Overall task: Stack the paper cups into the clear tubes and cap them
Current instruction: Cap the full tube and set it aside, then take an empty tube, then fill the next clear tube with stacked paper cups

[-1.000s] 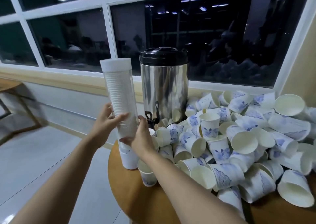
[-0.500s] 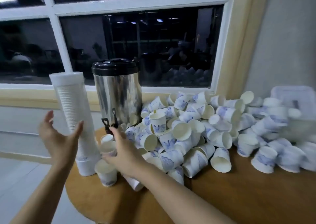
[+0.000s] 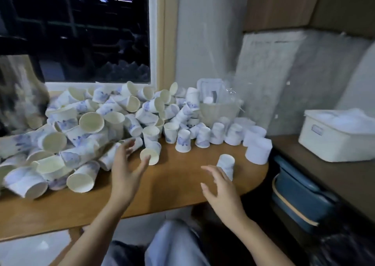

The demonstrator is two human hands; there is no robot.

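A big heap of white paper cups with blue print (image 3: 85,123) covers the left and back of the round wooden table (image 3: 174,182). Several cups stand upside down at the back right (image 3: 217,133), and one upturned cup (image 3: 226,165) stands alone near the table's right edge. My left hand (image 3: 126,170) hovers open over the table, fingers spread, close to a cup lying on its side (image 3: 150,156). My right hand (image 3: 221,190) is open too, just left of the lone upturned cup. Neither hand holds anything. No clear tube is in view.
White caps (image 3: 257,148) sit at the table's right rim. A clear plastic bag and a box (image 3: 219,103) stand behind the cups by the wall. A steel urn (image 3: 18,91) shows blurred at far left. A white bin (image 3: 334,137) sits on a shelf right; a blue case (image 3: 298,196) below.
The view has swung right, away from the filled tube and the urn. Both hands let go of the tube and now hover open over the table's right part.
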